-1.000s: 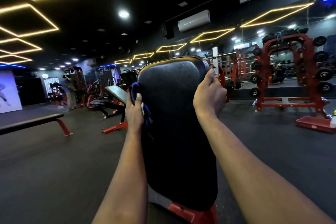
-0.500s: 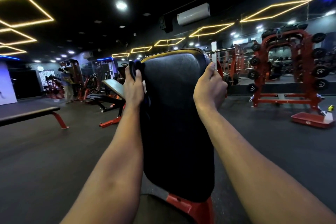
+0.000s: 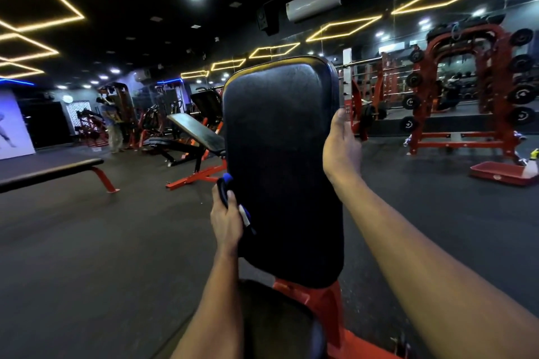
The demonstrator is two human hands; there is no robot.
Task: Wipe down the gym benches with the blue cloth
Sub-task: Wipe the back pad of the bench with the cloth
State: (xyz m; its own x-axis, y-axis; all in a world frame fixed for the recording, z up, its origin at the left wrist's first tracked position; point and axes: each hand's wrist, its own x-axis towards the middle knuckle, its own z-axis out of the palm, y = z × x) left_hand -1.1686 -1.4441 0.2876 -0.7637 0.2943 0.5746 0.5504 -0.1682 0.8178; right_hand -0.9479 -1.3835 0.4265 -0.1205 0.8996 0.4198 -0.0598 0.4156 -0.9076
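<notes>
The left grip [image 3: 226,221] was curled round the blue cloth [image 3: 226,183], bunched (mostly dark in this light) against the left edge of the upright black pad [image 3: 280,154], while across it and higher the right grip [image 3: 341,148] clasped the opposite edge, the red frame [image 3: 323,300] below both.

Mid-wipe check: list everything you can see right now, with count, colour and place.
back pad: one, black, upright, centre
blue cloth: one, blue, at the pad's left edge
seat pad: one, black, bottom centre
flat bench: one, black top, red legs, far left
incline bench: one, black, red frame, left of centre, behind
weight rack: one, red, right background
tray: one, red, floor, right
spray bottle: one, pale, at the tray
person: one, left background
left hand: grips the cloth
right hand: grips the pad's right edge
</notes>
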